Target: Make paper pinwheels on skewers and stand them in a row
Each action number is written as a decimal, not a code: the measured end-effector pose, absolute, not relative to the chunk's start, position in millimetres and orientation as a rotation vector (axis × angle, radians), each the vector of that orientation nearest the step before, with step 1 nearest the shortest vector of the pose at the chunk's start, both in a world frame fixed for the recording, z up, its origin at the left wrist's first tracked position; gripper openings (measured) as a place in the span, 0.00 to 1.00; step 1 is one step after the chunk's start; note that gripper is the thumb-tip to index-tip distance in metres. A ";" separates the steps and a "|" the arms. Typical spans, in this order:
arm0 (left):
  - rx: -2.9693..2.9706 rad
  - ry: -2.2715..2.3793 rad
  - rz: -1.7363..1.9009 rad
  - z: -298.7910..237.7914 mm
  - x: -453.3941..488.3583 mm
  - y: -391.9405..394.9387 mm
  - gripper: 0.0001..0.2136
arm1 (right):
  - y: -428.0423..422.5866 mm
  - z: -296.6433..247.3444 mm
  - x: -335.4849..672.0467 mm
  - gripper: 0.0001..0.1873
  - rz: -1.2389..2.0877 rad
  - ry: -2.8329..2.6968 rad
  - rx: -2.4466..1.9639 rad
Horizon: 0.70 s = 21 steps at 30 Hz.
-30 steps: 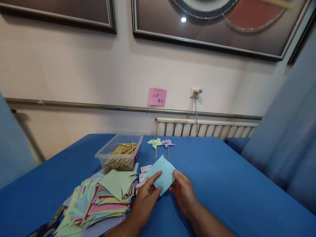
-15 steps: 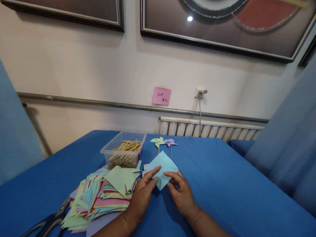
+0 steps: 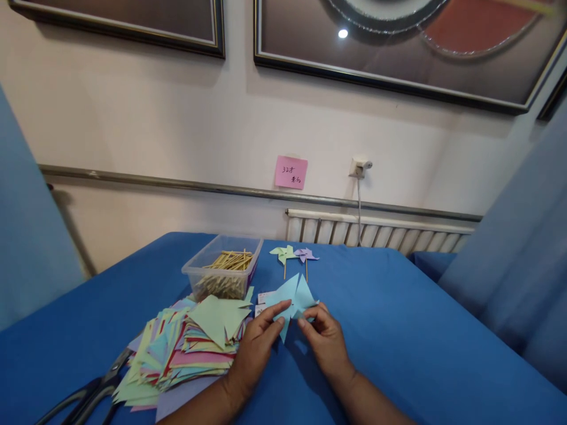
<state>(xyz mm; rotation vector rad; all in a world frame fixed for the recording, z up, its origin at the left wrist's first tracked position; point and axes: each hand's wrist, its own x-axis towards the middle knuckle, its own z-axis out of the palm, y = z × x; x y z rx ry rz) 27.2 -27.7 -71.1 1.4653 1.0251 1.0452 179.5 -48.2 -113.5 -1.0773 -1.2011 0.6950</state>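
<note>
Between my two hands is a light blue paper square [image 3: 287,290], slit from its corners toward the middle, where a small dark mark shows. My left hand [image 3: 261,333] pinches its left part, forefinger on top near the centre. The thumb and forefinger of my right hand [image 3: 325,336] are closed on a flap at the lower right, which bends up from the sheet. Left of my left hand lies a tall stack of coloured slit paper squares [image 3: 190,348], a pale green one [image 3: 221,319] on top. Scissors [image 3: 101,383] with dark handles lie beside the stack.
A clear plastic box [image 3: 192,268] of thin wooden sticks [image 3: 230,261] stands behind the stack. Beyond my hands lie a green pinwheel [image 3: 283,254] and a purple pinwheel [image 3: 305,254] on sticks. Small printed items [image 3: 261,300] peek out behind the blue paper. Blue cloth [image 3: 398,330] covers the table.
The blue paper's right-hand flap, flat before, is now lifted and bent inward by my right hand, and the slits have spread open. My left hand keeps nearly the same place.
</note>
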 end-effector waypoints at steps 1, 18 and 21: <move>1.468 1.030 1.042 -70.5 27.4 -28.4 0.21 | -48.4 -113.1 179.7 0.06 0.680 -1.202 -1.095; 1.267 0.844 1.172 -82.3 44.3 -24.6 0.40 | -44.9 -115.2 180.7 0.12 0.760 -1.148 -1.177; 1.236 0.902 1.205 -83.4 45.7 -24.3 0.41 | -47.3 -114.0 179.0 0.11 0.805 -1.144 -1.199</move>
